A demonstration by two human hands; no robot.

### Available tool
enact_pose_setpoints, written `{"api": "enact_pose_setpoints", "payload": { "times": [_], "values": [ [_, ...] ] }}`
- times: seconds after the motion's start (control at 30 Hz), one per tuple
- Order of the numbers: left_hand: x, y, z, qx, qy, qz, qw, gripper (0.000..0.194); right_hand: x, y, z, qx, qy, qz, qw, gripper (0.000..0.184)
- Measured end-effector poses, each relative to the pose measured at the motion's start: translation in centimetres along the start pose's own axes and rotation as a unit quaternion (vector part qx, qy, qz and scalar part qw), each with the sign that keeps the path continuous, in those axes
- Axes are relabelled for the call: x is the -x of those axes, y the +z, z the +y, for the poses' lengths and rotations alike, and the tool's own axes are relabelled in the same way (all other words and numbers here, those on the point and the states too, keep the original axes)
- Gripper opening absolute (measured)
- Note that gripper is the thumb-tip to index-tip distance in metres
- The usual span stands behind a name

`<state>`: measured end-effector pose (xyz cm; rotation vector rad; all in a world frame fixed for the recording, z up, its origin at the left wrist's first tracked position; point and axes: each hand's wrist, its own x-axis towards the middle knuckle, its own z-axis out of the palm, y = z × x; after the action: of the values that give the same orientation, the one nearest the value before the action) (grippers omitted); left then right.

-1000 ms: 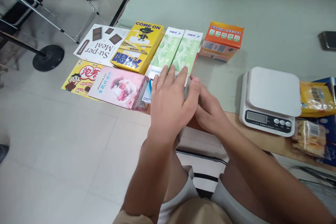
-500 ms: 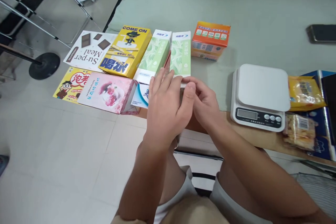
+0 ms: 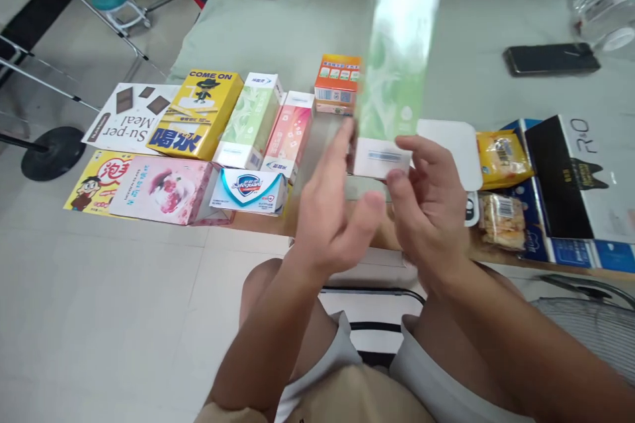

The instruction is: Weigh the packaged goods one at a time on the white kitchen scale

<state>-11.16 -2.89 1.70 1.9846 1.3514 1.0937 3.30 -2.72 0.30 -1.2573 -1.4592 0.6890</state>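
A green and white toothpaste box [image 3: 394, 73] stands raised over the table, tilted a little and blurred at its top. My right hand [image 3: 431, 201] pinches its lower right corner between thumb and fingers. My left hand [image 3: 335, 205] is beside the lower left edge with fingers stretched out and thumb apart; whether its fingertips touch the box I cannot tell. Left of the hands lie a second green toothpaste box [image 3: 251, 120], a pink toothpaste box [image 3: 290, 135] and a Safeguard soap box [image 3: 251, 192]. An orange box [image 3: 338, 82] sits behind my left hand.
Farther left are a yellow box [image 3: 196, 112], a pink dessert box [image 3: 159, 188] and a white chocolate-print box [image 3: 131, 115]. A white kitchen scale [image 3: 451, 145] is partly hidden behind my right hand. Snack packs [image 3: 503, 158], a phone [image 3: 553, 59] and plastic bottles [image 3: 602, 6] are right.
My right hand has lifted one green toothpaste box from the row and moved it right. The pink toothpaste box and soap box are now uncovered. The view has shifted right.
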Motion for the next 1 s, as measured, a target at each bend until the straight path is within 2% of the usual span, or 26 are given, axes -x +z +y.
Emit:
{"api": "enact_pose_setpoints", "payload": {
  "times": [0.07, 0.17, 0.27, 0.33, 0.43, 0.5, 0.63, 0.73, 0.87, 0.93, 1.0],
  "values": [
    [-0.2, 1.5, 1.1, 0.041, 0.028, -0.038, 0.998, 0.067, 0.6, -2.6, 0.6, 0.076, 0.012, -0.003, 0.997, 0.04],
    [-0.8, 4.0, 2.2, 0.054, 0.052, -0.08, 0.994, 0.068, 1.0, -6.0, 1.8, 0.172, 0.001, 0.007, 0.985, 0.042],
    [-1.4, 6.3, 2.9, 0.06, 0.019, -0.107, 0.992, 0.067, 1.1, -8.5, 3.0, 0.211, -0.005, 0.012, 0.977, 0.041],
    [-1.8, 7.4, 3.2, 0.05, -0.021, -0.106, 0.993, 0.061, 1.1, -9.5, 3.7, 0.209, 0.006, -0.008, 0.978, 0.041],
    [-2.4, 8.4, 3.6, 0.018, -0.062, -0.1, 0.993, 0.056, 1.0, -10.1, 4.4, 0.227, 0.026, -0.057, 0.972, 0.046],
    [-2.6, 8.7, 3.6, -0.004, -0.075, -0.088, 0.993, 0.056, 1.1, -10.2, 4.4, 0.281, 0.029, -0.08, 0.956, 0.049],
    [-2.6, 8.9, 3.2, -0.021, -0.079, -0.042, 0.996, 0.057, 1.3, -10.4, 4.2, 0.366, 0.007, -0.041, 0.93, 0.049],
    [-2.5, 9.1, 3.1, -0.01, -0.085, -0.046, 0.995, 0.055, 1.5, -10.5, 4.3, 0.346, 0.004, -0.043, 0.937, 0.054],
    [-2.7, 9.5, 3.1, 0.011, -0.075, -0.064, 0.995, 0.058, 1.4, -10.3, 4.9, 0.322, 0.012, -0.103, 0.941, 0.067],
    [-2.9, 9.9, 2.9, 0.019, -0.063, -0.061, 0.996, 0.06, 1.1, -9.9, 5.2, 0.313, 0.011, -0.114, 0.943, 0.066],
    [-3.1, 10.3, 2.6, 0.027, -0.044, -0.05, 0.997, 0.063, 0.6, -9.5, 5.4, 0.304, 0.015, -0.098, 0.947, 0.06]
  ]
}}
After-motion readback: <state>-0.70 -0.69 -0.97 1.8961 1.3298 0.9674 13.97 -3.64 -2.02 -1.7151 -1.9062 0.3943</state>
